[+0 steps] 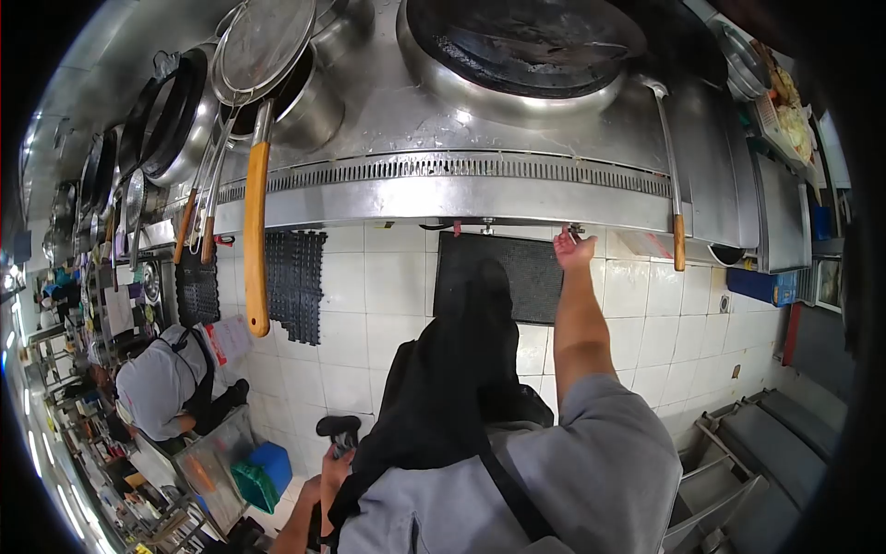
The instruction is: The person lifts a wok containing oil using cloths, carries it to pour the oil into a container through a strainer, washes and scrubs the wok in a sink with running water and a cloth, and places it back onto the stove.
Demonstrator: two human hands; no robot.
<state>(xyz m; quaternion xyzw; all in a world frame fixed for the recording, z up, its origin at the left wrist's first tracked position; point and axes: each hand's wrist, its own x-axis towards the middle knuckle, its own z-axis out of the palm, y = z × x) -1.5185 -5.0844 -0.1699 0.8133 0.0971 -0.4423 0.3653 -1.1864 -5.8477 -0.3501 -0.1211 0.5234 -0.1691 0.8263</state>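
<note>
My right hand (574, 253) reaches out below the front edge of the steel stove (443, 198). Its fingers close round a small metal knob (575, 230) there. Above it on the stove sits a large black wok (535, 46). A ladle (678, 175) with a wooden handle hangs over the edge to the right of my hand. At the lower left, beside my black apron (425, 415), bare skin shows against a dark object (339, 427). Whether that is my left hand or part of another person, I cannot make out.
A strainer (263, 46) and long wooden handles jut over the stove edge at left. Black mats (498, 277) lie on the white tiled floor (341, 342). A co-worker (166, 383) is at the left, near a green-and-blue bin (261, 475). Metal racks (729, 462) stand at right.
</note>
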